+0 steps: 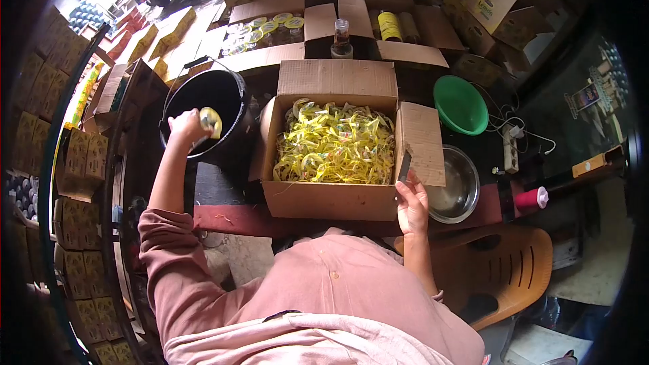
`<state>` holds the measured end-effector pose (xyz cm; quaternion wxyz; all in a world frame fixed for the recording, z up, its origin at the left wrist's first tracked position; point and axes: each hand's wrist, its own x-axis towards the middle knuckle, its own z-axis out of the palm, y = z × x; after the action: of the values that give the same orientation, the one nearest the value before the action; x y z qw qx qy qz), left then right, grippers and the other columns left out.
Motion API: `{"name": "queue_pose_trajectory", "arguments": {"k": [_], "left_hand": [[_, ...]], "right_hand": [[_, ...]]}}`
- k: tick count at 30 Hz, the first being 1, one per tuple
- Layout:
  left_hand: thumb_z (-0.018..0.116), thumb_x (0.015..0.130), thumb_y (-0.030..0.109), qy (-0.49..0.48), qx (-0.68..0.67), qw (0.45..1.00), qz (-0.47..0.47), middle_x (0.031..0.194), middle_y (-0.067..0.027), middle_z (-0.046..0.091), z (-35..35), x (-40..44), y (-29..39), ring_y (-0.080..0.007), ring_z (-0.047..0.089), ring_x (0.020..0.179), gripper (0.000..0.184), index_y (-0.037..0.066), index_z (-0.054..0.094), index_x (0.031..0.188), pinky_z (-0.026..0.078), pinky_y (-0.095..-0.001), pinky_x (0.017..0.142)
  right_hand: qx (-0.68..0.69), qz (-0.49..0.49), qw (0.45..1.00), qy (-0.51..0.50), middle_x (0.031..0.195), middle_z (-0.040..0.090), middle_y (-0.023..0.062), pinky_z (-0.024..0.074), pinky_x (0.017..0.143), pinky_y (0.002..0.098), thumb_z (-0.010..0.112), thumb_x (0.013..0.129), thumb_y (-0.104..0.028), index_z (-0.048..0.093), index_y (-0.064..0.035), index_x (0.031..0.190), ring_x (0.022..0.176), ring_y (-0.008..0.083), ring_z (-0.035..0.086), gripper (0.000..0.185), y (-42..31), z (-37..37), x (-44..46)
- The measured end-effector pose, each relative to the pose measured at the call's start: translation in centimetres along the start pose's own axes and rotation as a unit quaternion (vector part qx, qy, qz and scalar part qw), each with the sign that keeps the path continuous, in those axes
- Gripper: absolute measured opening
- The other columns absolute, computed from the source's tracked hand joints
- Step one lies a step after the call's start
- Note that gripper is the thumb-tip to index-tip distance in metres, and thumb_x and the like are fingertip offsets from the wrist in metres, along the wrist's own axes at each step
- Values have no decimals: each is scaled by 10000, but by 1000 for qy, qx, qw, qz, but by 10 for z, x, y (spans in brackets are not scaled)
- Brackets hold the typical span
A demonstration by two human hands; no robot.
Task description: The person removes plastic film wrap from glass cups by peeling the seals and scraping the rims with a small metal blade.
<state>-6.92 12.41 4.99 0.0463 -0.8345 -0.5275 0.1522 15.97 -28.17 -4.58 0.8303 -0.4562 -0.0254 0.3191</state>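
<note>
Over the black bucket (215, 89), my left hand (187, 126) is closed around a small plastic cup with a yellow-printed lid (211, 123). My right hand (413, 207) pinches a dark, narrow, flat blade-like tool (404, 166), pointing upward beside the right flap of an open cardboard box (324, 196). That box is heaped with crumpled yellow and clear plastic strips (334, 142). The exact kind of tool cannot be made out. The bucket's bottom is hidden in shadow.
A green basin (461, 105) and a metal bowl (454, 186) stand right of the box. Further back are a box of yellow-lidded cups (260, 32) and a glass jar (341, 35). A pink thread spool (532, 198) lies near a power strip (510, 149). An orange chair (500, 267) is at right.
</note>
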Motion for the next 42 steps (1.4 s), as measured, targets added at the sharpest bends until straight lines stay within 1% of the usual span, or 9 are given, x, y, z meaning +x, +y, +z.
{"name": "queue_pose_trajectory", "arguments": {"k": [4,6,8,16,17,20,27,32,42], "left_hand": [[724,559,488,-3,-22,1000,4,1014,-99,614,-7,-7,-2,-251,583,954,597,70,617,973,361,-470,888],[703,568,521,-215,29,976,10,938,-121,634,8,17,-19,-250,609,883,591,39,638,903,450,-389,780],[709,556,519,-68,3,998,16,870,-141,641,-1,5,-13,-246,626,810,586,18,649,855,478,-342,717],[722,539,488,-148,22,987,64,865,-153,638,12,32,-27,-258,628,793,582,-10,649,830,492,-349,712],[715,546,490,-3,-42,996,76,819,-155,643,16,25,-25,-272,630,772,552,-11,659,770,496,-348,696],[724,549,476,-209,23,977,42,892,-145,632,0,25,-12,-282,612,834,611,5,610,921,478,-347,734],[661,752,256,317,-369,859,159,1003,-141,597,8,-19,34,-250,608,860,479,67,455,1140,474,-326,699],[523,840,71,109,-679,691,219,988,-67,556,30,-72,122,-115,533,765,359,34,395,1173,455,-260,666],[687,664,109,-26,-659,655,370,1019,-109,529,29,-118,217,-197,522,952,600,19,349,1151,413,-297,842]], "right_hand": [[7,2,1000,-22,763,580,-64,335,559,134,630,719,40,566,-116,993,663,12,507,321,6,-1,-2],[7,6,1000,-15,758,576,-59,349,618,161,634,717,35,561,-111,1015,697,24,506,341,5,3,-4],[12,1,1000,-11,757,572,-59,349,633,174,638,715,32,558,-108,1028,710,28,502,352,1,5,-6],[-6,-13,999,-30,773,585,-65,352,626,146,648,717,2,559,-103,1019,694,17,516,332,-16,4,-4],[-1,-23,999,-44,782,600,-45,371,639,153,641,721,6,562,-97,1016,713,31,540,323,-14,-3,0],[-3,-47,998,-44,783,603,-32,380,646,158,637,726,10,563,-91,1018,720,38,545,318,-25,1,0],[-6,-22,1000,-14,790,603,-13,423,654,168,628,735,16,564,-85,1003,711,49,548,294,-17,-12,11],[26,12,1000,-11,800,601,-18,441,589,176,619,747,14,565,-92,987,709,49,554,267,-2,-5,12],[-310,-259,915,-20,677,585,-2,422,560,197,636,735,16,598,-48,889,612,45,526,172,-35,45,28]]}}
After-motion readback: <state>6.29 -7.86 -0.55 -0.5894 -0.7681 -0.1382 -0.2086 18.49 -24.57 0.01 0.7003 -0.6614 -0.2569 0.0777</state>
